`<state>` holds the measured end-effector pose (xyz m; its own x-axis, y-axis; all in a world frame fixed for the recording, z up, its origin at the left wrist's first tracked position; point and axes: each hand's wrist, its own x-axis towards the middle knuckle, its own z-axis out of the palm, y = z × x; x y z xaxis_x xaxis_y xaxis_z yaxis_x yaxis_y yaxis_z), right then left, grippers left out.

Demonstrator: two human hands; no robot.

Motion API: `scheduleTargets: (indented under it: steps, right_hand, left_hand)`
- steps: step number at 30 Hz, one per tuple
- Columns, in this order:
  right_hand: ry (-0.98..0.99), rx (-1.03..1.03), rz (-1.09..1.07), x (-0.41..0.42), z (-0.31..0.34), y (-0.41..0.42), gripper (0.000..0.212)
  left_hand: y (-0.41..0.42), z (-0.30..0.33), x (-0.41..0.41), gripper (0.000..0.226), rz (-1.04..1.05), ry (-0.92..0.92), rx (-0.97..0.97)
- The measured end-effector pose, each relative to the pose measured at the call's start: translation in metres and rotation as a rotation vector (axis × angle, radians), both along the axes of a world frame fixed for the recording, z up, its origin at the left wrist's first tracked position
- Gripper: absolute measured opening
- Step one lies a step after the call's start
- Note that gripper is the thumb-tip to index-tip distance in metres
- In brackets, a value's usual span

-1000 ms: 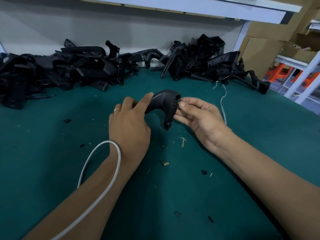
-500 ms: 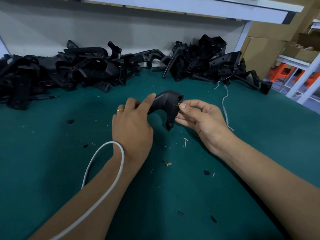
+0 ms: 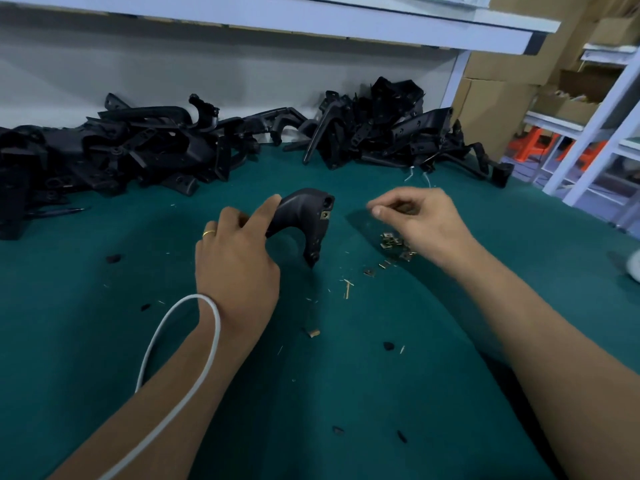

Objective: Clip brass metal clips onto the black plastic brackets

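We see one bracket [image 3: 304, 220] in hand at the middle of the bench [image 3: 104, 341], and two heaps of brackets along the far edge: a left heap [image 3: 114, 150] and a right heap [image 3: 384, 129]; the pieces in them lie too tangled to count. Our left hand [image 3: 235, 258] grips the bracket by its left end, thumb on top, fingers curled round it, a gold ring [image 3: 209, 233] on one finger. The bracket arches, its lower tip touching the bench. One clip [image 3: 325, 215] sits on its right face, just below a round hole.

Our right hand [image 3: 419, 220] hovers to the right, apart from the bracket, fingers curled and thumb tip near the fingertips; we cannot tell whether it pinches anything. Just under it lies a small pile of clips [image 3: 394, 245], roughly a dozen, with a few strays toward the near side.

A white cable [image 3: 194, 368] loops over our left wrist. Black crumbs and brass slivers are scattered on the green cover. A white shelf [image 3: 311, 19] hangs over the far edge; cardboard boxes [image 3: 502, 98] and white racks [image 3: 595, 133] stand beyond the right edge.
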<state>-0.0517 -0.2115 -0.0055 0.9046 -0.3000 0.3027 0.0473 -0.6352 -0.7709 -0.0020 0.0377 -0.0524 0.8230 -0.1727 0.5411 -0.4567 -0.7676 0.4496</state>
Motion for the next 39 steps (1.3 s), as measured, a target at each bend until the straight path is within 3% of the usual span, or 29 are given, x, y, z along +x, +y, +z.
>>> scheduleTargets:
  steps: [5,12,18,24,28,32,35,39]
  right_hand:
    - [0.437,-0.172,0.314,-0.014,0.005,-0.022,0.015]
    - [0.401,-0.307,0.407,-0.01,0.001,-0.013,0.024]
    - [0.368,-0.295,0.435,-0.009,0.0,-0.003,0.016]
    - [0.401,-0.448,0.439,-0.012,0.002,0.003,0.018]
    - [0.285,-0.124,0.511,-0.01,-0.001,0.009,0.022]
    - [0.032,0.169,0.315,0.002,-0.017,0.015,0.015]
    - [0.01,0.462,0.25,0.008,-0.028,0.023,0.014]
    - [0.025,0.633,0.296,0.009,-0.032,0.029,0.015]
  left_hand:
    - [0.0,-0.001,-0.001,0.068,0.01,0.0,-0.001]
    - [-0.001,-0.001,0.0,0.069,0.013,-0.009,-0.006]
    - [-0.001,-0.002,0.001,0.068,0.007,-0.007,-0.032]
    - [0.0,-0.001,0.001,0.068,0.013,-0.006,-0.023]
    - [-0.001,-0.001,0.001,0.067,0.015,-0.002,-0.023]
    - [0.0,-0.001,0.002,0.067,0.012,0.003,-0.025]
    - [0.0,-0.001,0.002,0.066,0.013,0.007,-0.025]
    - [-0.001,-0.001,0.002,0.066,0.014,-0.002,-0.023]
